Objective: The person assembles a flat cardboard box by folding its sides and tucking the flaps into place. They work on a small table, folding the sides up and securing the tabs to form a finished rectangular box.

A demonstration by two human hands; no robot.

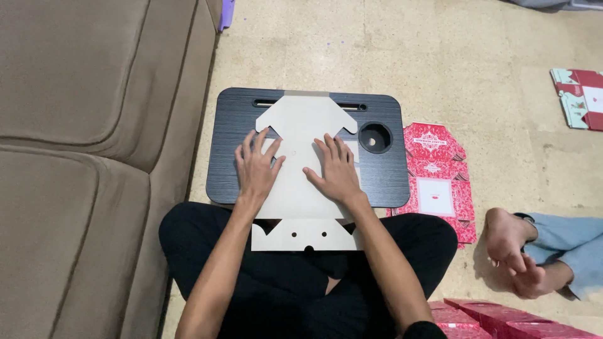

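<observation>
Brown upholstery of a sofa [81,157] fills the whole left side of the frame, beside a pale stone floor [477,50] that takes up the rest. Lower centre, the person sits cross-legged in black trousers [295,282]. On their lap and reaching toward mid-frame is a black lap desk [232,125] with a round cup hole at its right end. Across the desk, blank side up, lies a flat beige cardboard box blank [304,119], its near flap hanging over the desk's lower edge onto the knees.

Just right of the desk a flat red patterned carton [436,182] lies on the floor; another red and white one [581,97] sits at the right edge, and a stack of red cartons [502,323] shows at the lower right. Another person's bare feet [512,251] and pale blue trouser leg rest at right.

Left hand [256,168] lies flat, fingers spread, on the blank's left edge, gripping nothing. Right hand [336,171] presses palm-down on the blank's middle, fingers splayed, likewise holding nothing.
</observation>
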